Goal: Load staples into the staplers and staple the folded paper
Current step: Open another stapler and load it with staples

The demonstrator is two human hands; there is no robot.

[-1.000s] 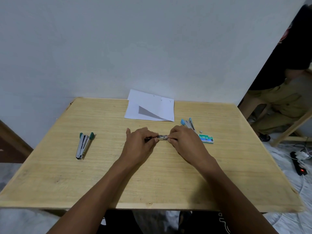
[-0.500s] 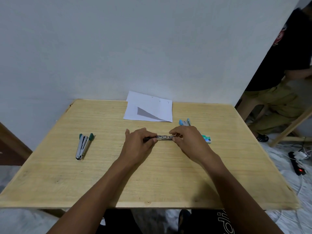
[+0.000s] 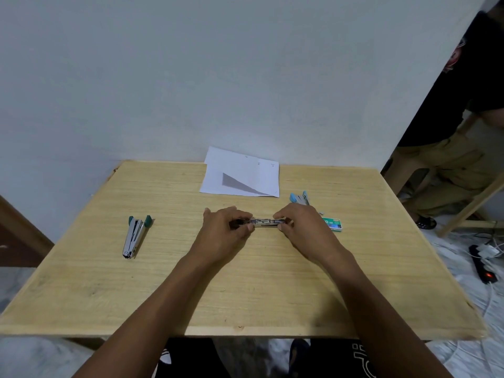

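Metal stapler [image 3: 266,222] pinched between left hand [image 3: 223,230] grip; right hand [image 3: 302,227] grip.

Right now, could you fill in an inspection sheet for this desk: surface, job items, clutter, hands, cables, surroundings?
Surface: wooden table against a pale wall.
Job's things: black stapler held at centre, its metal inside showing; green stapler lying at left; blue stapler at right; staple box beside it; folded paper at the far edge.
Clutter: nothing seen.
Hands: left hand and right hand each grip one end of the black stapler.
Cables: power strip with plugs on the floor, right.
Surroundings: another person at right.
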